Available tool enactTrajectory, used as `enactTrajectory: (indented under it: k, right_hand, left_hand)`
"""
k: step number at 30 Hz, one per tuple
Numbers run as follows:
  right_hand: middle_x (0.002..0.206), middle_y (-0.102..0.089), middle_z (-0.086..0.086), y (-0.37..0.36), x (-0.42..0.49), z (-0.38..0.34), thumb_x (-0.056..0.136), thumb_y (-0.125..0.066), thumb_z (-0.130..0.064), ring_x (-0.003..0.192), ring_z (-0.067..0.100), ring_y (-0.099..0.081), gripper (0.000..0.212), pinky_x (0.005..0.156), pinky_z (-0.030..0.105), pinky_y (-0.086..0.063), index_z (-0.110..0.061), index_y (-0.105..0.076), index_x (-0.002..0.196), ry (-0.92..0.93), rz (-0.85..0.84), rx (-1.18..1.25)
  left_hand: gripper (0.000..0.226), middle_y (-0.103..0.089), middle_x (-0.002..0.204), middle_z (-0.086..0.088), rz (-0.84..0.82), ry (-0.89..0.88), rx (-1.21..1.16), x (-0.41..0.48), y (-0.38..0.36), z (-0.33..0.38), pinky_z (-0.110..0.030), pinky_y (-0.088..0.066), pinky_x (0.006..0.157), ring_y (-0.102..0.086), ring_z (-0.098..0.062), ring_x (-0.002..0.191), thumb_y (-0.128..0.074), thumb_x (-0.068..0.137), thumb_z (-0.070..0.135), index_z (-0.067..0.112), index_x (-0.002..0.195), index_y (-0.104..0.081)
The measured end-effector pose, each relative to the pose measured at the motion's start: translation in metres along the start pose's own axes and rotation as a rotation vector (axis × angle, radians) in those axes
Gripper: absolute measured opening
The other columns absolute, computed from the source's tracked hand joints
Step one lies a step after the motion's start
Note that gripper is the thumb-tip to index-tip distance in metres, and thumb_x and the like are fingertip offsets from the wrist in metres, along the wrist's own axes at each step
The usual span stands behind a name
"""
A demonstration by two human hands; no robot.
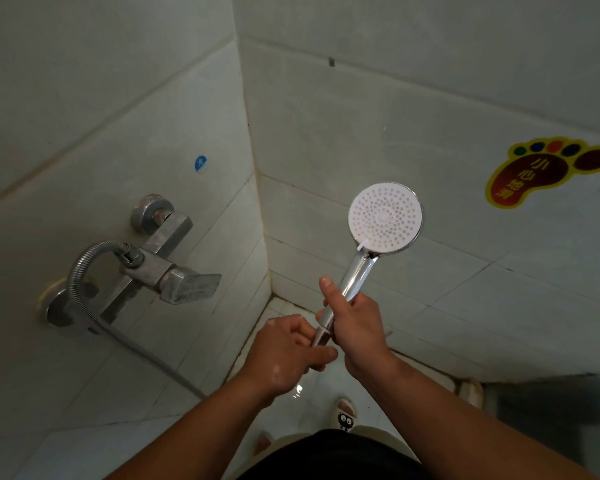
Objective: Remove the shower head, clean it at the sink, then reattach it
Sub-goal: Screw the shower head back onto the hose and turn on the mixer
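Gripping shower head (385, 216) handle, right hand (355, 323), left hand (291, 355) pinching hose nut (321, 339)

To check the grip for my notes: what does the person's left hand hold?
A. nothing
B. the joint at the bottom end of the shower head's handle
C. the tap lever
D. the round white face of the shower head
B: the left hand pinches the joint just below the right hand, which grips the handle of the shower head.
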State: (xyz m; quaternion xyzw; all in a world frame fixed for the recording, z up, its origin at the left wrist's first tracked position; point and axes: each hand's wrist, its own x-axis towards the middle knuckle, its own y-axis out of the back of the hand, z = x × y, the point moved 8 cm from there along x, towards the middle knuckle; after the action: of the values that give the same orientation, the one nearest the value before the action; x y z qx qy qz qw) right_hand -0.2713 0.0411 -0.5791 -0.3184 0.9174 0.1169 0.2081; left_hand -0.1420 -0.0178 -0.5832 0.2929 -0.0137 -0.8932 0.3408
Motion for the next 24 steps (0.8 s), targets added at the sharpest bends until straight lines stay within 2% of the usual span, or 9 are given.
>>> enactTrajectory:
  k: [2, 4, 8, 10, 12, 15, 19, 21, 24]
  right_hand:
    - [0.057, -0.066, 0.004, -0.002, 0.0, -0.003, 0.087, -0.074, -0.046, 0.052, 0.015, -0.063, 0.044, 0.056, 0.029, -0.052, -0.004, -0.066, 0.076, 0.021, -0.016, -0.008]
    - [0.057, -0.065, 0.006, -0.003, 0.001, -0.006, 0.088, -0.073, -0.044, 0.051, 0.017, -0.062, 0.042, 0.05, 0.028, -0.051, -0.006, -0.064, 0.074, 0.02, -0.03, 0.0]
    - [0.06, -0.066, 0.009, -0.004, 0.0, -0.007, 0.089, -0.071, -0.046, 0.045, 0.017, -0.058, 0.045, 0.041, 0.026, -0.044, -0.003, -0.066, 0.08, -0.006, -0.041, 0.006]
    - [0.06, -0.066, 0.01, -0.003, 0.0, -0.006, 0.089, -0.071, -0.046, 0.045, 0.016, -0.059, 0.048, 0.042, 0.025, -0.045, 0.0, -0.066, 0.083, -0.014, -0.036, 0.007]
    - [0.059, -0.067, 0.008, -0.004, 0.001, -0.006, 0.088, -0.071, -0.048, 0.048, 0.016, -0.061, 0.05, 0.047, 0.026, -0.048, 0.001, -0.066, 0.083, -0.004, -0.033, -0.008]
    - [0.057, -0.066, 0.004, -0.005, 0.002, -0.005, 0.088, -0.073, -0.047, 0.052, 0.014, -0.064, 0.05, 0.054, 0.028, -0.052, 0.002, -0.066, 0.083, 0.03, -0.024, -0.031]
    - [0.058, -0.066, 0.006, -0.013, 0.0, -0.008, 0.088, -0.072, -0.044, 0.054, 0.017, -0.064, 0.045, 0.057, 0.029, -0.053, 0.0, -0.065, 0.083, 0.047, -0.085, -0.015]
    - [0.059, -0.067, 0.008, -0.016, -0.001, -0.008, 0.089, -0.071, -0.044, 0.054, 0.018, -0.065, 0.041, 0.055, 0.028, -0.052, -0.005, -0.064, 0.081, 0.033, -0.11, 0.01]
    - [0.06, -0.067, 0.007, -0.019, -0.003, -0.009, 0.09, -0.071, -0.043, 0.054, 0.016, -0.066, 0.038, 0.053, 0.024, -0.053, -0.006, -0.065, 0.081, 0.02, -0.127, 0.029]
  left_hand:
    - [0.025, -0.073, 0.071, -0.004, 0.001, 0.005, 0.012, -0.002, -0.005, 0.001, -0.027, -0.053, 0.058, -0.073, -0.017, 0.06, -0.083, 0.083, 0.023, 0.008, 0.09, -0.064]
    - [0.021, -0.072, 0.078, -0.005, -0.151, 0.057, -0.008, -0.005, -0.015, 0.003, -0.025, -0.048, 0.053, -0.069, -0.016, 0.059, -0.065, 0.098, 0.032, 0.011, 0.099, -0.064]
    - [0.045, -0.075, 0.103, -0.023, -0.468, 0.254, -0.37, -0.01, -0.027, -0.001, -0.038, -0.056, 0.075, -0.073, -0.035, 0.091, -0.035, 0.107, 0.03, -0.003, 0.12, -0.063]
    - [0.044, -0.074, 0.11, -0.028, -0.498, 0.261, -0.405, -0.008, -0.024, -0.003, -0.046, -0.056, 0.089, -0.072, -0.041, 0.105, -0.039, 0.106, 0.026, -0.007, 0.121, -0.063]
    - [0.034, -0.075, 0.109, -0.026, -0.48, 0.221, -0.364, -0.005, -0.017, -0.004, -0.049, -0.056, 0.096, -0.073, -0.039, 0.107, -0.048, 0.105, 0.021, -0.006, 0.118, -0.066]
    - [0.008, -0.078, 0.092, -0.021, -0.329, 0.125, -0.182, 0.004, -0.003, 0.001, -0.049, -0.06, 0.092, -0.078, -0.034, 0.091, -0.073, 0.091, 0.01, 0.002, 0.092, -0.074]
    - [0.032, -0.069, 0.06, -0.008, -0.165, 0.064, 0.037, 0.014, 0.006, 0.008, -0.037, -0.062, 0.067, -0.073, -0.027, 0.061, -0.091, 0.068, 0.009, 0.016, 0.058, -0.061]
    - [0.034, -0.06, 0.056, -0.002, -0.236, 0.096, 0.065, 0.015, -0.001, 0.007, -0.035, -0.059, 0.062, -0.063, -0.021, 0.055, -0.085, 0.072, 0.009, 0.022, 0.055, -0.058]
    - [0.02, -0.047, 0.053, 0.001, -0.435, 0.215, -0.045, 0.009, -0.022, 0.001, -0.032, -0.045, 0.055, -0.045, -0.014, 0.049, -0.065, 0.084, 0.005, 0.017, 0.068, -0.063]
